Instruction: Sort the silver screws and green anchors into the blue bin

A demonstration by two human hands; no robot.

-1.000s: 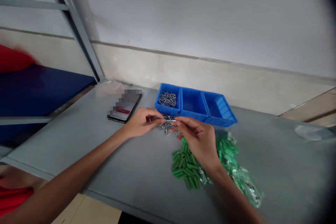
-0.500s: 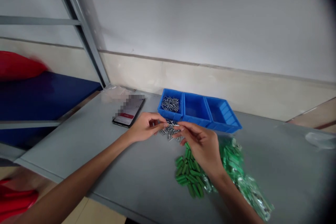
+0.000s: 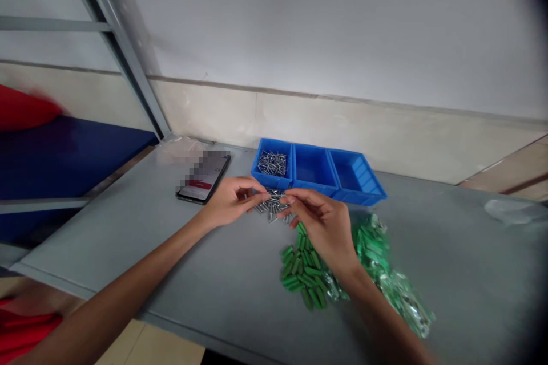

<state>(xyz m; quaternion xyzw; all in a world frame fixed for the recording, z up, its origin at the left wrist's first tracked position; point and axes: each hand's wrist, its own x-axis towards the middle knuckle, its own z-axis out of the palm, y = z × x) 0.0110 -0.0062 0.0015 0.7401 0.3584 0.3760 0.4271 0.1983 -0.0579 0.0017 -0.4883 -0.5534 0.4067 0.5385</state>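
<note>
Grey metal workbench (image 3: 107,234) against a painted wall, two bare hands at a small heap of steel screws (image 3: 272,205).

The heap lies loose on the bench top. The left hand (image 3: 231,202) is at its 9 o'clock, fingers (image 3: 252,198) lightly curled, their tips at the screws. The right hand (image 3: 321,228) is at 4 o'clock, thumb and forefinger (image 3: 291,197) pinched narrow over the heap's edge; whether either hand holds a screw is too small to tell. At 12 o'clock, a blue three-compartment parts bin (image 3: 317,191) has more screws in its left compartment. Green wall plugs (image 3: 302,268) lie at 5 o'clock, a torn plastic bag (image 3: 398,296) beyond them at 4, and a smartphone (image 3: 201,179) at 9.
</note>
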